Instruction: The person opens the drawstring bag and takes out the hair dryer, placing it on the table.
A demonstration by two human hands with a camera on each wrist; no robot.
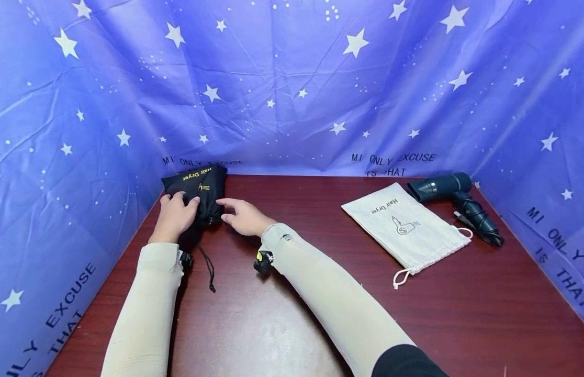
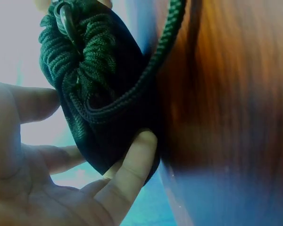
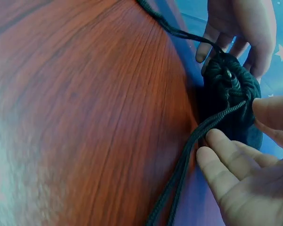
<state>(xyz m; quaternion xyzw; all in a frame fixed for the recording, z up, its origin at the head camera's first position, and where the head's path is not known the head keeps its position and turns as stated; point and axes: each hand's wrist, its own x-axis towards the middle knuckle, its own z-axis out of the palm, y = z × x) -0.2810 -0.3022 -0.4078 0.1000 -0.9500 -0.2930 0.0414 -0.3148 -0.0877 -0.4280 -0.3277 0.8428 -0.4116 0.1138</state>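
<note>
A black drawstring pouch (image 1: 204, 189) with yellow "Hair Dryer" lettering lies at the table's far left corner, its gathered mouth towards me. My left hand (image 1: 176, 215) holds its left side, thumb and fingers spread around it; the left wrist view shows the fingers (image 2: 140, 150) against the black cloth. On the other side is my right hand (image 1: 247, 217), fingers fairly straight, fingertips right at the pouch's edge. Black cords (image 3: 181, 165) trail from the gathered mouth, seen close in the right wrist view. The pouch's contents are hidden.
To the right lies a flat white drawstring bag (image 1: 400, 225) printed "Hair Dryer". Just beyond it a dark hair dryer (image 1: 440, 186) rests with its cord (image 1: 485, 228) bundled at the handle. Blue star-patterned curtains (image 1: 282, 104) border the dark red table (image 1: 292, 251) at back and sides.
</note>
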